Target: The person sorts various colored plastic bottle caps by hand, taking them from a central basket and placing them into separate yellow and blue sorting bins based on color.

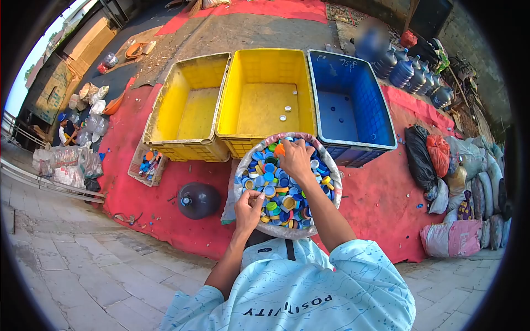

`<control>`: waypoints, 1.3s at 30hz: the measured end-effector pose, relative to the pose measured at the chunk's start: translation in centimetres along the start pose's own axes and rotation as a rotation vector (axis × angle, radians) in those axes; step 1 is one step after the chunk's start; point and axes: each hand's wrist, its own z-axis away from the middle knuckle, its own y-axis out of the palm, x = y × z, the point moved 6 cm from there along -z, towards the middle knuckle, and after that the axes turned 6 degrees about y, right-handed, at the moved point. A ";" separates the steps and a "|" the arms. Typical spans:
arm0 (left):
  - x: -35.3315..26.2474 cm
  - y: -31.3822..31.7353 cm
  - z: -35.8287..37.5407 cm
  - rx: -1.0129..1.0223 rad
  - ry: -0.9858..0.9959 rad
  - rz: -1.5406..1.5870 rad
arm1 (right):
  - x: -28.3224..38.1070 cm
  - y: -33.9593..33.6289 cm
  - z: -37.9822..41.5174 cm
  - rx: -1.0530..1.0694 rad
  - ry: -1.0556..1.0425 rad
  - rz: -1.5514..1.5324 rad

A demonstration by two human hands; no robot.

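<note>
In front of my body stands a round tub (335, 165) with a pale, cloth-like rim, heaped with plastic bottle caps (288, 203) in blue, green, yellow and white. My right hand (297, 161) reaches over the far part of the heap, its fingers closed on an orange bottle cap (280, 149). At the tub's left side my left hand (248, 211) rests by the rim, fingertips pinched together over the caps; what they hold, if anything, is too small to make out. Beyond the tub, a yellow crate (265, 129) has a few white caps (283, 117) on its floor.
Another yellow crate (179, 138) stands left, and a blue crate (353, 138) with several dark caps stands right. On the red mat (370, 204) are a small basket (148, 165) and a dark water jug (199, 200). Stuffed sacks (450, 237) line the right; a person (63, 132) sits far left.
</note>
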 end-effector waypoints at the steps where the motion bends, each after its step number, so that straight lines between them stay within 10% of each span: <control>1: 0.1 -0.2 -0.1 -0.011 0.005 -0.010 | 0.0 0.4 -0.1 0.026 0.014 0.032; 12: -1.6 -0.1 -6.6 0.020 0.426 -0.520 | -0.7 -4.9 2.1 -0.190 0.131 -0.244; 23: 0.2 3.2 -10.5 0.325 0.368 -0.657 | -6.1 -6.7 9.0 -0.013 0.603 -1.893; 39: -1.6 2.0 -9.7 0.367 0.341 -0.447 | -4.7 -2.0 10.6 0.262 0.821 -1.657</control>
